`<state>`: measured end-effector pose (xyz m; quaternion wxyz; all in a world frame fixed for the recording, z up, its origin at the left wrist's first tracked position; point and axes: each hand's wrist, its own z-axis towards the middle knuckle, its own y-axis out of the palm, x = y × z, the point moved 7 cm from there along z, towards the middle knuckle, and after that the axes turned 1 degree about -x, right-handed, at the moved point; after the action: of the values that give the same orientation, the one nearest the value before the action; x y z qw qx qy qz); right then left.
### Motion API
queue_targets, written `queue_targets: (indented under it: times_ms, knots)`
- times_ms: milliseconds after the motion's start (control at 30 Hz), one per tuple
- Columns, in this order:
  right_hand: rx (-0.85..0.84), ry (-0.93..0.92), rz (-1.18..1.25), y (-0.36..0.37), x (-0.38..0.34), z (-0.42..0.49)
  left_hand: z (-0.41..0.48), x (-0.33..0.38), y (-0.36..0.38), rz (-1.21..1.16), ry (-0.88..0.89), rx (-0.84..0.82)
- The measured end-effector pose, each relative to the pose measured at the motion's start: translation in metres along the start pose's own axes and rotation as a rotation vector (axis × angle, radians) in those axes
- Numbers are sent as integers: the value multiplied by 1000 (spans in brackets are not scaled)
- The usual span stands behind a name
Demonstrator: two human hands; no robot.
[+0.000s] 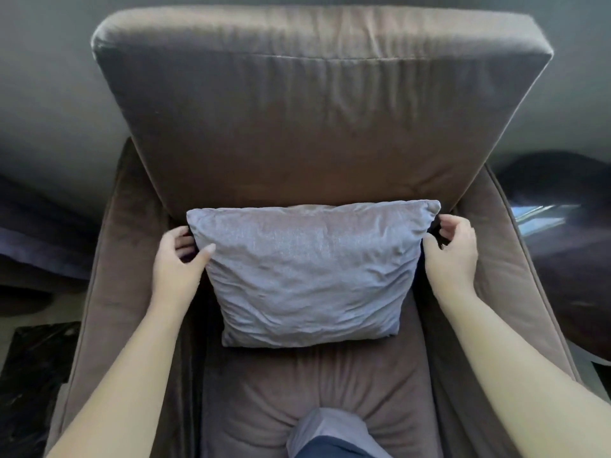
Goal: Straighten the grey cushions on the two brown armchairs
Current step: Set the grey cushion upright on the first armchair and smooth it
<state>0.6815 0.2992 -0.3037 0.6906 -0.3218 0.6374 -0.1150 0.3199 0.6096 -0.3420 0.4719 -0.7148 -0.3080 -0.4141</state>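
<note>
Flanking grey cushion (pixel 305 276): left hand (pixel 177 259) curled at its left edge, thumb touching fabric; right hand (pixel 451 251) half-open beside upper right corner, contact unclear. Cushion leans upright against brown armchair (pixel 317 114) backrest. Knee (pixel 330 431) presses seat below cushion.

Lighting is soft and moderately dim, arriving from the right. The cushion (pixel 307 272) shows a faint sheen; a glare patch (pixel 542 213) marks the dark surface beyond the armchair (pixel 324 104) right edge. Wide-angle distortion bends the frame edges, and the right margin is blurred.
</note>
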Motion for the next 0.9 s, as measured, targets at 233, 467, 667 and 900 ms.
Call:
queue_targets:
  times_ms: [233, 467, 667, 900]
  knots:
    - [-316, -535, -399, 48, -83, 25, 26, 107, 23, 388, 591, -94]
    - [-521, -568, -786, 69, -56, 44, 43, 85, 52, 765, 662, -340]
    - [-553, -508, -801, 69, -55, 48, 45, 81, 54, 844, 636, -398]
    - [-476, -558, -634, 55, -60, 32, 28, 74, 42, 824, 625, -381]
